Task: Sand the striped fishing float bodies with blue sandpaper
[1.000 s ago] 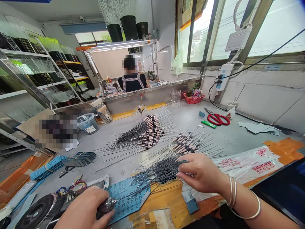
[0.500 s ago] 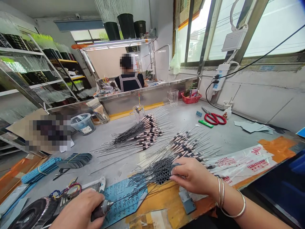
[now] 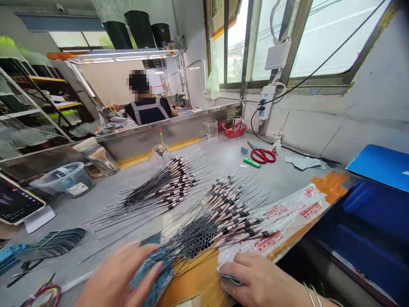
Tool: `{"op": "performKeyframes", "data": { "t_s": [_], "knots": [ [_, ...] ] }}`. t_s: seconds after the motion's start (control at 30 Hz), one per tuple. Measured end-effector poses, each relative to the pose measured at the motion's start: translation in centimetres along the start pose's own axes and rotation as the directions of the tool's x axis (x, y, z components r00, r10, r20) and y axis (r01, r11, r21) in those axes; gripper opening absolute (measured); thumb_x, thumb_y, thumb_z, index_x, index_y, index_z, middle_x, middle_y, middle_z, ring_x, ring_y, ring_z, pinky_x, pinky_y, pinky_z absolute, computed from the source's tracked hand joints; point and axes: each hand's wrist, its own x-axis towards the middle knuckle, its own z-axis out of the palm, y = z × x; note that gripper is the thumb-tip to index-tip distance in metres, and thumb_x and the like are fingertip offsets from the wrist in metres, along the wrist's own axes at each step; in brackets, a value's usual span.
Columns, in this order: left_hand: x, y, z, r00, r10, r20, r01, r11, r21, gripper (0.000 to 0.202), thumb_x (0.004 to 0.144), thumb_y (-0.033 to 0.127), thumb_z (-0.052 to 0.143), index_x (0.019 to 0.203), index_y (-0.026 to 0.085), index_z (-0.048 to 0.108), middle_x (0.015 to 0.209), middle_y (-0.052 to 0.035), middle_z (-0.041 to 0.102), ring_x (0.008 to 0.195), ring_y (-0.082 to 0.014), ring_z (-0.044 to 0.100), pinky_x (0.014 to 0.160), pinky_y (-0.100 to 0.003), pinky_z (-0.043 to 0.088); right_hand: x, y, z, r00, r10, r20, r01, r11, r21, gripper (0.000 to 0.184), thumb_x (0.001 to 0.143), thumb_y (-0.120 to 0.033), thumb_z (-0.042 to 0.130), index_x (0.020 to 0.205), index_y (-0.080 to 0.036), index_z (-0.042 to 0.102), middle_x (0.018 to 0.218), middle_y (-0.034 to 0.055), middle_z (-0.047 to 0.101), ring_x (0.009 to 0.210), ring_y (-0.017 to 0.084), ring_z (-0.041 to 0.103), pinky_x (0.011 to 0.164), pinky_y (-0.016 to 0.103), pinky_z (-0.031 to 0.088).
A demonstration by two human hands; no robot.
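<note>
**bench inventory, single view, head-worn camera**

item 1: left hand, motion-blurred, at the lower edge of the view. the fingers are spread and partly curled, and a crumpled blue printed sheet is held against them. the sheet is bunched at the bench edge, touching the long leads of the nearer bundle.

item 2: right hand, lower right, half curled. the fingers are laid over a small folded blue-grey piece. whether the piece is gripped or only touched cannot be told. bangles are worn on the wrist.

item 3: nearer bundle of wire-lead components, with pale pink bodies banded in black, fanned out on the grey bench top between the two hands. a black honeycomb mass of small tubes is gathered around the leads, just beyond the left hand.

item 4: second bundle of the same components, placed further along the bench, well apart from both hands.

item 5: printed plastic bag, lying under the component bodies, just beyond the right hand.

item 6: red-handled scissors and a green lighter-like stick, placed near the wall.

item 7: glass jug, glass beaker and red basket, ranged along a steel partition. beyond it, a co-worker in a checked apron is seated.
</note>
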Motion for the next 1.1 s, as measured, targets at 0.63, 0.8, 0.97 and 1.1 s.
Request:
{"op": "performKeyframes", "data": {
  "t_s": [0.63, 0.8, 0.97, 1.1],
  "knots": [
    [9.3, 11.1, 5.5, 0.943, 0.053, 0.328, -0.028, 0.996, -0.079, 0.022, 0.09, 0.026, 0.055, 0.11, 0.023, 0.062, 0.094, -0.0061, 0.066, 0.087, -0.0243, 0.067, 0.072, -0.038, 0.058, -0.2, 6.5, -8.9, 0.946, 0.302, 0.117, -0.324, 0.867, 0.379, 0.005, 0.082, -0.015, 0.056, 0.084, -0.019, 0.059, 0.076, 0.0007, 0.058, 0.073, 0.014, 0.052, 0.063, 0.024, 0.038],
    [9.2, 11.0, 6.2, 0.942, 0.051, 0.331, -0.046, 0.999, -0.024, 0.027, 0.092, 0.016, 0.045, 0.11, 0.027, 0.062, 0.085, -0.0031, 0.065, 0.07, -0.0207, 0.069, 0.058, -0.032, 0.056, 0.7, 7.6, -9.3, 0.951, 0.245, 0.191, -0.294, 0.907, 0.301, 0.014, 0.083, -0.013, 0.053, 0.077, -0.018, 0.064, 0.072, 0.0026, 0.058, 0.069, 0.015, 0.052, 0.059, 0.025, 0.037],
    [8.8, 10.7, 6.2, 0.977, 0.132, 0.168, -0.118, 0.989, -0.09, 0.021, 0.095, 0.027, 0.043, 0.105, 0.026, 0.061, 0.078, -0.0019, 0.063, 0.066, -0.0188, 0.068, 0.052, -0.028, 0.052, 0.9, 8.3, -9.4, 0.959, 0.254, 0.127, -0.281, 0.919, 0.277, 0.017, 0.089, -0.017, 0.051, 0.088, -0.018, 0.068, 0.079, 0.0049, 0.06, 0.078, 0.018, 0.054, 0.068, 0.028, 0.041],
    [8.8, 10.7, 6.2, 0.984, 0.171, 0.054, -0.165, 0.982, -0.094, 0.023, 0.097, 0.028, 0.038, 0.101, 0.026, 0.06, 0.075, -0.0005, 0.063, 0.06, -0.0166, 0.066, 0.05, -0.026, 0.05, 0.9, 8.7, -8.7, 0.961, 0.252, 0.113, -0.266, 0.955, 0.132, 0.021, 0.093, -0.021, 0.047, 0.086, -0.017, 0.067, 0.079, 0.0061, 0.059, 0.078, 0.019, 0.052, 0.072, 0.031, 0.041]
  ]
}}
